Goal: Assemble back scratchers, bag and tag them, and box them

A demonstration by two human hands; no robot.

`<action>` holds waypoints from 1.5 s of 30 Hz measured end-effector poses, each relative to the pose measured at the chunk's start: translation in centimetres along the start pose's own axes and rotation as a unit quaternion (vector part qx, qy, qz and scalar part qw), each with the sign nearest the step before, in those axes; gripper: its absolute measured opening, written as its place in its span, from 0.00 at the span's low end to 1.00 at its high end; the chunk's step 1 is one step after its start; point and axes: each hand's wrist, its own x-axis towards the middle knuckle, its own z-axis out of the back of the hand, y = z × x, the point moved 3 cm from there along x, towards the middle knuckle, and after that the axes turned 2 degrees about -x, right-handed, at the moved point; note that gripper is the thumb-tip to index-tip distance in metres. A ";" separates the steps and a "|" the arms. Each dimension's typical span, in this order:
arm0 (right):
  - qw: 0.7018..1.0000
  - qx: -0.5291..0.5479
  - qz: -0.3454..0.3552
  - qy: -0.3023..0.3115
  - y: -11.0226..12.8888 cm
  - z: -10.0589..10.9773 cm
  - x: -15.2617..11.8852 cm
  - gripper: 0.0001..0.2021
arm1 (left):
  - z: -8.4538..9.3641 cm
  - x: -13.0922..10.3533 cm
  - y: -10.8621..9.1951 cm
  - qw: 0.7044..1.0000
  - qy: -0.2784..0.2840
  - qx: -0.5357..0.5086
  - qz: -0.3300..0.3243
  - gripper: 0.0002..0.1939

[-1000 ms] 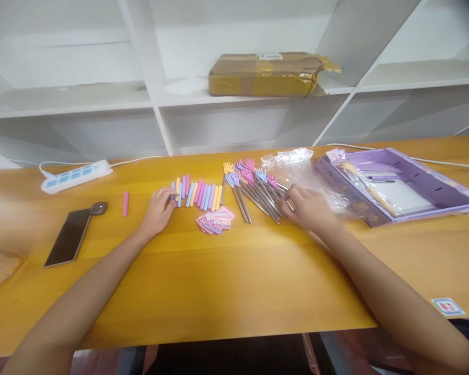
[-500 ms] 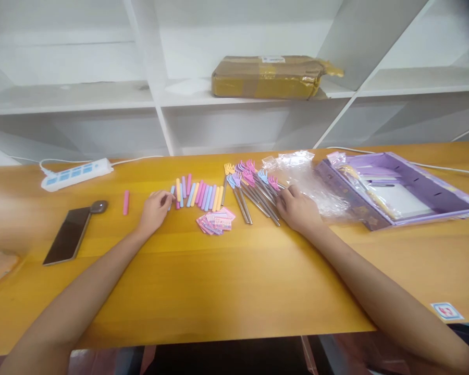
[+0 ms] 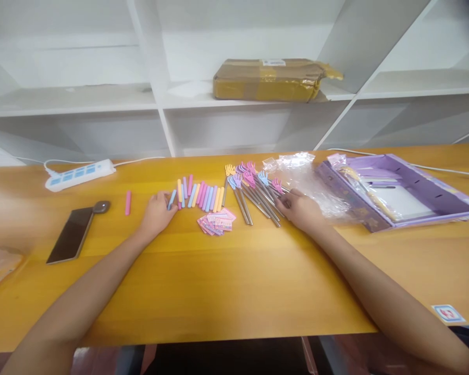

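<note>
My left hand (image 3: 156, 213) is closed, with a short blue tube (image 3: 172, 199) pinched between thumb and fingers. Right beside it lies a row of similar tubes (image 3: 200, 195) in yellow, pink, purple and blue. My right hand (image 3: 300, 209) is curled at the right side of a pile of back scratchers (image 3: 258, 192) with hand-shaped coloured heads and metal rods. Its fingertips touch a rod there, and the rod's far part is hidden under the fingers. Small pink printed cards (image 3: 216, 223) lie fanned between my hands.
A crumpled clear plastic bag (image 3: 310, 182) and an open purple box (image 3: 375, 217) are on the right. To the left are a lone pink tube (image 3: 127, 202), a phone (image 3: 71, 235), a grey mouse (image 3: 101, 207) and a power strip (image 3: 81, 174). A taped carton (image 3: 266, 83) sits on the shelf.
My left fingers have shifted on the blue tube, so more of it shows, tilted. The fingers of my right hand have drawn slightly off the rods to the right.
</note>
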 end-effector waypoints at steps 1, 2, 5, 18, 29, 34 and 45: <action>1.000 0.001 0.002 0.004 0.0 0.0 0.0 0.20 | 0.1 0.0 -0.1 1.000 0.003 0.008 0.005 0.16; 1.000 -0.001 0.004 0.007 0.0 -0.1 0.0 0.19 | 0.3 0.0 -0.2 1.000 0.005 0.016 0.010 0.14; 1.000 0.001 0.007 0.012 0.3 -0.2 -0.1 0.18 | 0.6 0.2 -0.1 0.999 0.008 0.036 0.039 0.11; 0.962 0.260 0.040 -0.078 5.2 4.8 -1.7 0.22 | 3.0 -4.9 -7.1 0.974 0.142 -0.126 -0.124 0.20; 0.702 0.707 -0.031 0.081 14.3 -1.0 -6.0 0.23 | -0.4 -9.9 -9.7 0.899 0.252 -0.305 -0.187 0.24; 0.667 0.741 -0.057 0.047 12.1 -0.5 -6.3 0.22 | -0.5 -9.2 -9.5 0.875 0.254 -0.378 -0.163 0.22; 0.646 0.758 -0.038 0.082 12.2 -0.2 -6.6 0.20 | -1.1 -9.3 -8.9 0.892 0.262 -0.328 -0.166 0.24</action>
